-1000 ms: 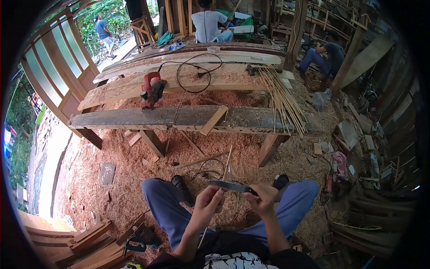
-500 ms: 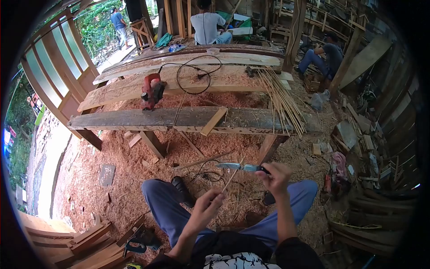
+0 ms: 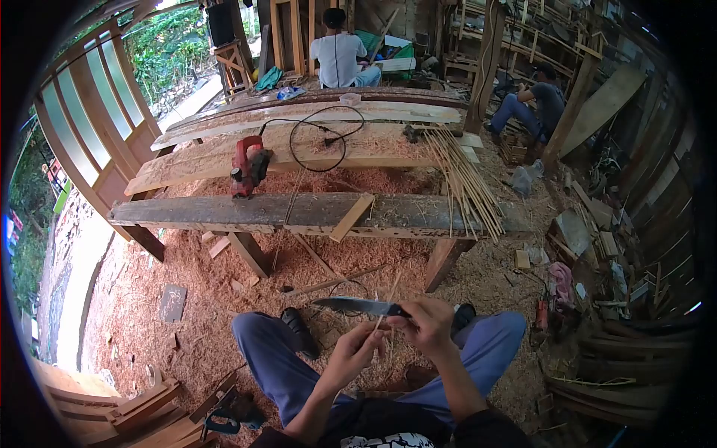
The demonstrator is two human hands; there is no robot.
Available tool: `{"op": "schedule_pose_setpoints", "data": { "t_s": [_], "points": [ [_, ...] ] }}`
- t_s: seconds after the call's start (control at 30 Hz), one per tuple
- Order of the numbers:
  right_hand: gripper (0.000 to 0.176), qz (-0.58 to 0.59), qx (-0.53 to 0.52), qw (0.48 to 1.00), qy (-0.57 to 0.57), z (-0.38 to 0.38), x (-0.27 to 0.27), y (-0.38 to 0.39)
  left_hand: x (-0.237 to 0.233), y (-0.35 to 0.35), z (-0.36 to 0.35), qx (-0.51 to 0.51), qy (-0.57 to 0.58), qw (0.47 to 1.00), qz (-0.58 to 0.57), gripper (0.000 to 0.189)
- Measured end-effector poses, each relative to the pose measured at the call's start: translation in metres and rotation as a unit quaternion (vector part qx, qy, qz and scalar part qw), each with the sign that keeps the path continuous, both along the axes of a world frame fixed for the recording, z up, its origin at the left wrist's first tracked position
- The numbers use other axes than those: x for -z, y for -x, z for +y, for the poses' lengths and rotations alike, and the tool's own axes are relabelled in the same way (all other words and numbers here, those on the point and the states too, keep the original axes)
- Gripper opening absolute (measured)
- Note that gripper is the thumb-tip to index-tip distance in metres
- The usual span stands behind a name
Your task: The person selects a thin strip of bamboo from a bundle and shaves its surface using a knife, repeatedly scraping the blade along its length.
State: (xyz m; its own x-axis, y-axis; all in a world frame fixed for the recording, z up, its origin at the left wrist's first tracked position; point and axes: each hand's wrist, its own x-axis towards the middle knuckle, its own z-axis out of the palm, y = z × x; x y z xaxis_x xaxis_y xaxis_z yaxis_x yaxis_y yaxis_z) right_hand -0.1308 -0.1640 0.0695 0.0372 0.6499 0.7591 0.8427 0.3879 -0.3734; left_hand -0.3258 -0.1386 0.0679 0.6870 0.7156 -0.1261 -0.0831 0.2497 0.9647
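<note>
One knife (image 3: 351,305), one thin pale stick (image 3: 390,293). The right hand (image 3: 427,326) is closed around the knife's handle, and the long grey blade points out past the left hand (image 3: 357,351), lying level above both knees. The left hand pinches the stick between fingertips and thumb. The stick rises slantwise to meet the blade just beside the right hand.

Beyond both hands, on the counter (image 3: 224,211), lie one red power planer (image 3: 248,164) with a looped black cord (image 3: 321,138) and one bundle of many similar sticks (image 3: 467,179). Any marking on the planer is too small to read. Farther off sit two people (image 3: 337,56) (image 3: 534,101).
</note>
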Motion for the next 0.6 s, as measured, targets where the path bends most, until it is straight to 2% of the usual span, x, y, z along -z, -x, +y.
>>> {"op": "schedule_pose_setpoints", "data": {
  "t_s": [0.07,0.17,0.3,0.37,0.47,0.6],
  "points": [
    [0.033,0.002,0.007,1.000,0.011,0.002,0.000,-0.004,0.003,-0.001,0.000,-0.045,-0.077,0.996,0.011,0.033],
    [0.031,-0.003,0.005,0.999,0.038,0.004,-0.002,-0.009,0.000,0.002,-0.002,-0.046,-0.010,0.999,-0.018,0.032],
    [0.031,0.001,-0.026,0.999,0.037,0.001,-0.001,-0.009,0.002,0.004,0.000,-0.030,-0.007,1.000,0.003,0.029],
    [0.031,-0.001,-0.026,0.999,0.022,0.001,0.003,-0.009,0.011,0.005,0.001,-0.016,0.065,0.996,-0.056,0.027],
    [0.030,-0.001,-0.042,0.999,0.013,0.000,0.009,-0.010,0.006,0.004,-0.002,0.010,0.084,0.994,-0.077,0.027],
    [0.031,-0.021,-0.033,0.999,-0.024,0.003,0.002,-0.019,-0.001,0.002,-0.007,0.000,0.015,0.999,-0.030,0.024]
  ]
}}
